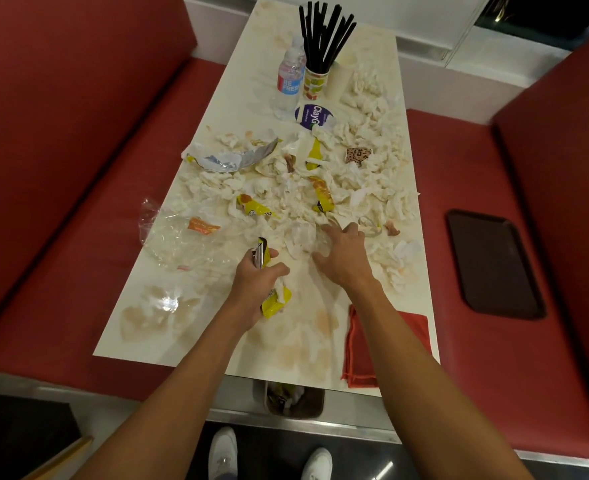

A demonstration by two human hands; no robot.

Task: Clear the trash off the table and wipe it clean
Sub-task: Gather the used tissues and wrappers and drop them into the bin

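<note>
A long white table point(168, 327), stained orange-brown, is strewn with crumpled white napkins point(372, 140), yellow wrappers point(253, 206), a torn foil packet point(230, 159) and clear plastic point(178, 242). My left hand point(256, 284) grips a bunch of yellow wrappers point(275, 303) with a bit of white paper, above the near middle of the table. My right hand point(343, 252) reaches forward with its fingers spread over crumpled clear plastic and napkins point(303, 237). A folded red cloth point(362, 355) lies at the near right corner, partly under my right forearm.
A water bottle point(290, 77), a cup of black straws point(315, 81) and a purple-labelled lid point(312, 116) stand at the far end. A bin point(294, 400) holding trash sits below the near table edge. Red bench seats flank the table; a dark tray point(493, 263) lies on the right seat.
</note>
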